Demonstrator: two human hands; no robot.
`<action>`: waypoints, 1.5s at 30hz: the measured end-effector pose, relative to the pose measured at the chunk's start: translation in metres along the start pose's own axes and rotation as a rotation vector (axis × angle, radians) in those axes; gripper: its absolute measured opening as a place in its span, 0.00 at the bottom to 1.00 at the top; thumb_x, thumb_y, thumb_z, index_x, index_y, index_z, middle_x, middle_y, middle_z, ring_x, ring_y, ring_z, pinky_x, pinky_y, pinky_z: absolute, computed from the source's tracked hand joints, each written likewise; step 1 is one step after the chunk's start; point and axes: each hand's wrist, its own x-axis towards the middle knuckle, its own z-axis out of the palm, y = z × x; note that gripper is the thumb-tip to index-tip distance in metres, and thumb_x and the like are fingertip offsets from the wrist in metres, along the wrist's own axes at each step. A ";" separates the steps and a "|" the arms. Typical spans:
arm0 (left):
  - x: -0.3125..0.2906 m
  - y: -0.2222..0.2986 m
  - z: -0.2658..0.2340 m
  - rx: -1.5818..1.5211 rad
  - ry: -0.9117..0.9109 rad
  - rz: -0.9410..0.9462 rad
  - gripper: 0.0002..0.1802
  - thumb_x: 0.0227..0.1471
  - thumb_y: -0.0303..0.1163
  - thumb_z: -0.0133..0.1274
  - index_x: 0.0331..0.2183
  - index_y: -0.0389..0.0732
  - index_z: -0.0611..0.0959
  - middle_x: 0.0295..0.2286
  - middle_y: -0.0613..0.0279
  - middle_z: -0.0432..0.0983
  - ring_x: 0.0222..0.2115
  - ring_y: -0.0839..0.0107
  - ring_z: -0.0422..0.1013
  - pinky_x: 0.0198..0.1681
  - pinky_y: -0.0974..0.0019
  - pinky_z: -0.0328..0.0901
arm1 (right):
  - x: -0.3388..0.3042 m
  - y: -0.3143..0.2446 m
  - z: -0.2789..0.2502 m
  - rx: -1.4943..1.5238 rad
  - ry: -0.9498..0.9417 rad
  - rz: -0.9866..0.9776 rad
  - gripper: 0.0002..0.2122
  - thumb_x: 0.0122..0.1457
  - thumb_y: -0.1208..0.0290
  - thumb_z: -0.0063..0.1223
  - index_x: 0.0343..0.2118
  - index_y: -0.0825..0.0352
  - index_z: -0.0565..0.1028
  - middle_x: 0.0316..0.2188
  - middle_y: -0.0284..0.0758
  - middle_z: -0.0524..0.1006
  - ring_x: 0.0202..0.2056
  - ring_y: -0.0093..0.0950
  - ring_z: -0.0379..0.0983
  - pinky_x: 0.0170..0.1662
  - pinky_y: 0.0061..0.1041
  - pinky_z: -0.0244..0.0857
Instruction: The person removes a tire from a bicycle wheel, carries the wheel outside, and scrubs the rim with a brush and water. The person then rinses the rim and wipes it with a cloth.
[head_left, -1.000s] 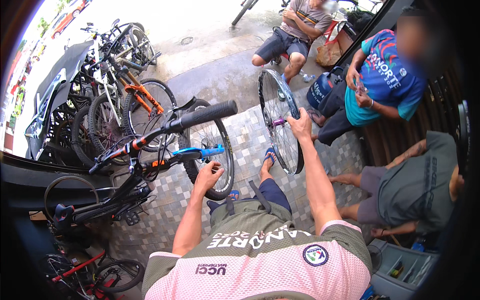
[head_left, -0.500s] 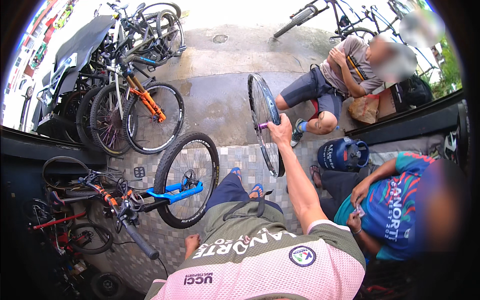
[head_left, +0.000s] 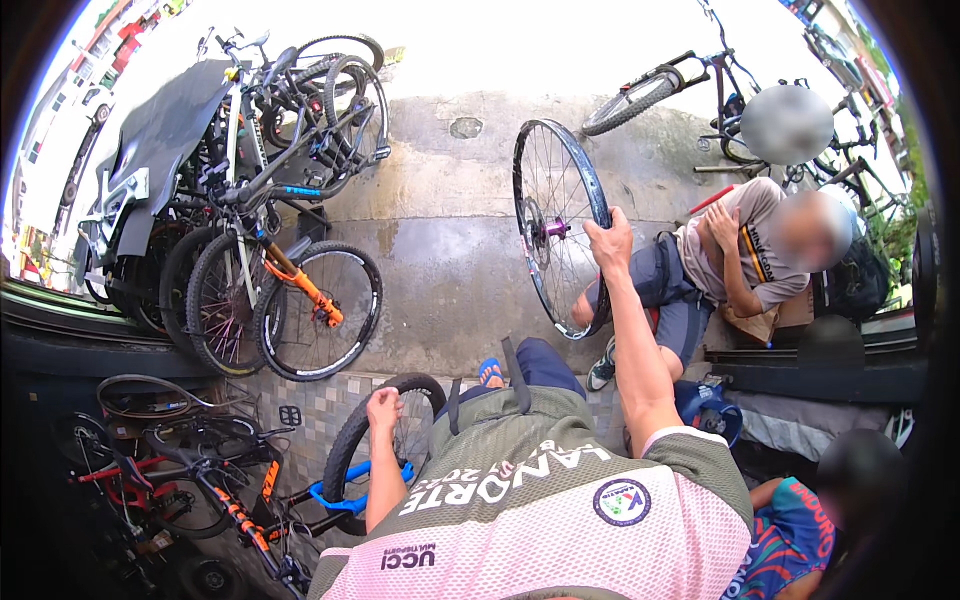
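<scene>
My right hand (head_left: 609,242) grips the near right side of the rim of a bicycle wheel (head_left: 523,178), out in front of me at arm's length. The wheel is held upright, with thin spokes, a purple hub and a disc rotor; its dark rim shows no knobby tyre. My left hand (head_left: 384,408) is raised at my left side with its fingers curled in, and nothing shows in it. Just beyond that hand is the knobby front tyre (head_left: 345,440) of a bike with a blue fork (head_left: 330,498).
Several parked bikes, one with an orange fork (head_left: 318,300), crowd the left. A seated person (head_left: 765,240) with folded arms is close to the wheel's right. A blue gas cylinder (head_left: 708,410) and another person's colourful shirt (head_left: 790,540) are at lower right. Another bike (head_left: 640,100) stands far right.
My right hand has shifted from the wheel's hub to its rim, and the wheel has turned to show more of its face. My left hand has risen from low beside me. The view has swung forward.
</scene>
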 end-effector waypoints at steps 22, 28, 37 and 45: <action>0.471 0.380 0.384 0.674 -0.223 -0.082 0.15 0.61 0.40 0.64 0.32 0.36 0.90 0.23 0.59 0.82 0.24 0.67 0.77 0.28 0.59 0.68 | 0.648 0.138 0.289 -0.024 0.145 0.268 0.17 0.47 0.64 0.64 0.35 0.71 0.77 0.27 0.44 0.79 0.30 0.39 0.76 0.39 0.38 0.70; 0.696 0.656 0.521 0.888 -0.350 -0.053 0.19 0.62 0.41 0.63 0.26 0.35 0.86 0.22 0.57 0.81 0.19 0.67 0.74 0.19 0.59 0.64 | 0.822 0.173 0.340 -0.107 0.301 0.329 0.17 0.47 0.64 0.63 0.36 0.71 0.78 0.29 0.45 0.81 0.32 0.41 0.79 0.40 0.39 0.71; 0.944 1.174 0.845 0.487 -0.373 0.829 0.18 0.63 0.38 0.62 0.27 0.37 0.78 0.20 0.64 0.76 0.22 0.76 0.68 0.28 0.66 0.65 | 1.047 0.204 0.358 -0.112 0.526 0.395 0.18 0.47 0.62 0.64 0.36 0.70 0.77 0.25 0.42 0.77 0.28 0.39 0.74 0.36 0.39 0.69; 0.990 1.269 1.086 0.906 -0.461 0.800 0.17 0.58 0.42 0.65 0.31 0.36 0.84 0.23 0.61 0.80 0.26 0.72 0.74 0.32 0.62 0.70 | 1.294 0.292 0.368 -0.057 0.565 0.532 0.16 0.48 0.65 0.64 0.35 0.71 0.77 0.31 0.49 0.79 0.37 0.50 0.78 0.42 0.46 0.70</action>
